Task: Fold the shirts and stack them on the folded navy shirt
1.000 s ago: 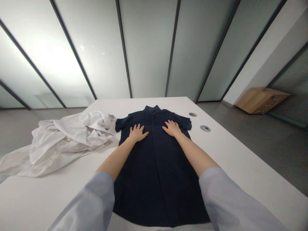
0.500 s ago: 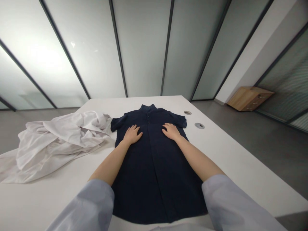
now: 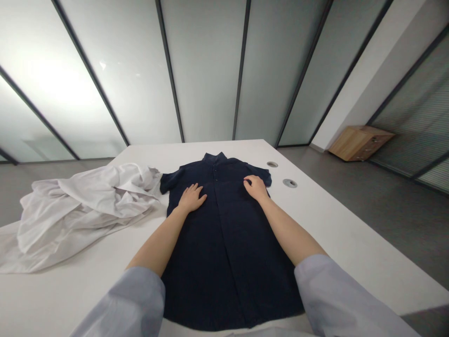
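Observation:
A navy short-sleeved shirt (image 3: 224,262) with a stand collar and a button front lies flat and spread out, collar away from me, on a white table (image 3: 336,224). My left hand (image 3: 191,198) rests palm down on the chest, fingers apart, holding nothing. My right hand (image 3: 256,188) touches the shirt near its sleeve and shoulder, with curled fingers; whether they pinch cloth is hidden. To the left of the shirt lies a crumpled white cloth garment (image 3: 84,206), its edge close to the navy sleeve.
Two round metal grommets (image 3: 272,164) sit in the table to the right of the shirt. The table's right edge drops to a grey floor, where a low wooden cabinet (image 3: 359,142) stands. Frosted glass partitions run behind the table.
My right hand has slid up the shirt towards the shoulder, and its fingers have curled. My left hand stays nearly in place. The whole view has shifted slightly with my head.

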Available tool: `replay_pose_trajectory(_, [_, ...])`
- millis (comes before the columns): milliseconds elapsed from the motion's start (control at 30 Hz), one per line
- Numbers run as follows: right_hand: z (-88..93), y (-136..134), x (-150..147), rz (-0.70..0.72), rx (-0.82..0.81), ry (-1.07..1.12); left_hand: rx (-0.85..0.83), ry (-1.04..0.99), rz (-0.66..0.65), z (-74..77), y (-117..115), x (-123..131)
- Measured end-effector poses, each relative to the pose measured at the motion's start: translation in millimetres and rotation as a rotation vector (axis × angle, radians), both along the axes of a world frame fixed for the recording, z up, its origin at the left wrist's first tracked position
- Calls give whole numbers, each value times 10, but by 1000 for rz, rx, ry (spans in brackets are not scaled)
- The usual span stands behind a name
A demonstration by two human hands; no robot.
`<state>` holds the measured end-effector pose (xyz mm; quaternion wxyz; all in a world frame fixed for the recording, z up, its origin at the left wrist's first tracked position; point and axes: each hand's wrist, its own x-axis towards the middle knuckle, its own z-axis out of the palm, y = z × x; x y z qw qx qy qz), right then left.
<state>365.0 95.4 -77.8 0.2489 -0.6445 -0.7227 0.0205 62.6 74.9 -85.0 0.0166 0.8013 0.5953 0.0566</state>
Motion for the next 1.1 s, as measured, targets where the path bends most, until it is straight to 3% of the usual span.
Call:
replay_pose_trajectory(100, [-6,47,253,-242,77,85,0,-2,0,-2,-3,-1])
replay_pose_trajectory(200, [-46,73,472,-454,37,123,-3,0,4,10,-9,6])
replay_pose_trajectory(333, [-86,114,558,-568,-93,111,-4,5,7,22,-13,12])
replay_pose_trajectory(467, [-80,182,488,-654,-121,77,-8,1,7,21,-10,7])
replay_pose_trajectory(700, [-78,245,458,-643,-100,71,8,-21,1,6,-1,-2])
replay_pose_trajectory(967, [89,347,473,-595,18,408,1,-31,0,-16,16,-2])
replay_pose_trajectory(1100, [185,315,283,-448,107,317,5,-25,11,-4,4,3])
